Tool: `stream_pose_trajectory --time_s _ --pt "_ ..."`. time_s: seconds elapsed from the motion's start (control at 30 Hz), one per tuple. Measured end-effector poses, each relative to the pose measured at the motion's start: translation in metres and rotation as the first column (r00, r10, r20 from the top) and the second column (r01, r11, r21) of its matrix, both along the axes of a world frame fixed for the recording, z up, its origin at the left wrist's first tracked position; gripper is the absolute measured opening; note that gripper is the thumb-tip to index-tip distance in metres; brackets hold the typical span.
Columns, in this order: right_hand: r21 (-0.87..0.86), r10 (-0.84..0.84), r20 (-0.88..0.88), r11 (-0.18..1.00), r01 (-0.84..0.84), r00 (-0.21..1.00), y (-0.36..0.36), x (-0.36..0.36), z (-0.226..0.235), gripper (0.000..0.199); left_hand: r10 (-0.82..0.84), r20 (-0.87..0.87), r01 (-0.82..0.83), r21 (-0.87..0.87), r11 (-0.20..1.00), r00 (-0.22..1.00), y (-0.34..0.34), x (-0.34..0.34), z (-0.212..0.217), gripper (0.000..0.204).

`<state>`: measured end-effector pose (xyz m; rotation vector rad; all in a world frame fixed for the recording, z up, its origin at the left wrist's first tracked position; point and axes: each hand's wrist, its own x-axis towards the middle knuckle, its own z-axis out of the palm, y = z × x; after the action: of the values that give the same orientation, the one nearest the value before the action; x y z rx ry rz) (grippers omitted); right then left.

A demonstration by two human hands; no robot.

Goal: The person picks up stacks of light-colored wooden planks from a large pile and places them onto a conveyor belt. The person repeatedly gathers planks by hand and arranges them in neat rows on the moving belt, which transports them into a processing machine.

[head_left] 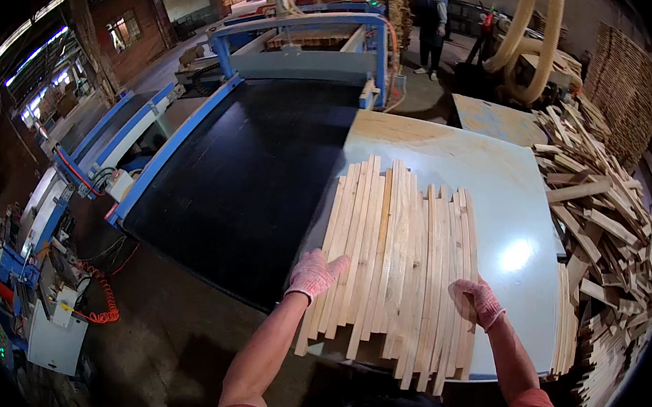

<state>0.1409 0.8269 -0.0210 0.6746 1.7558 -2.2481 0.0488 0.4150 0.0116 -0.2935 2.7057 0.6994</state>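
Pale wood slats [395,263] lie side by side on the grey worktop [509,186], fanned toward 12 o'clock at the black belt's [249,179] edge. The left hand [313,274], fingers spread, presses their 9 o'clock flank; the right hand [477,303] lies flat at 3 o'clock, squeezing the row together.

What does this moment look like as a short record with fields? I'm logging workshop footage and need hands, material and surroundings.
Left hand: gloved left hand rests on the left edge of the wooden slats
Right hand: gloved right hand presses the right side of the same slats
Slats: pale strips lying side by side in a flat batch, near ends uneven
Surface: grey table
Ahead: black conveyor belt with blue frame
Right: loose pile of offcuts
Background: a person standing
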Motion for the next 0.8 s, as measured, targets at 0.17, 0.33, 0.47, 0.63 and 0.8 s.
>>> stream_pose_trajectory --time_s 0.17,0.33,0.47,0.63,0.8 --pt "-0.135 0.222 -0.074 0.964 -0.23 0.972 -0.121 -0.075 -0.008 0.051 0.079 -0.029 -0.081 -0.079 0.994 0.996 -0.117 -0.06 0.007 0.112" --pt "-0.03 0.271 -0.097 0.961 -0.275 0.958 -0.282 -0.145 -0.006 0.054 0.144 -0.053 -0.152 -0.194 0.969 0.988 -0.256 -0.115 0.01 0.111" --pt "-0.075 0.171 -0.114 0.981 -0.18 0.979 -0.409 -0.194 -0.028 0.047 0.117 -0.13 -0.143 -0.208 0.968 0.985 -0.372 -0.161 0.011 0.109" --pt "-0.053 0.182 -0.107 0.981 -0.189 0.977 -0.594 -0.246 -0.011 0.053 0.112 -0.211 -0.183 -0.358 0.916 0.971 -0.531 -0.212 -0.003 0.104" --pt "-0.015 0.191 -0.072 0.981 -0.192 0.979 -0.733 -0.303 -0.011 0.057 0.112 -0.286 -0.178 -0.214 0.96 0.952 -0.614 -0.215 0.021 0.1"
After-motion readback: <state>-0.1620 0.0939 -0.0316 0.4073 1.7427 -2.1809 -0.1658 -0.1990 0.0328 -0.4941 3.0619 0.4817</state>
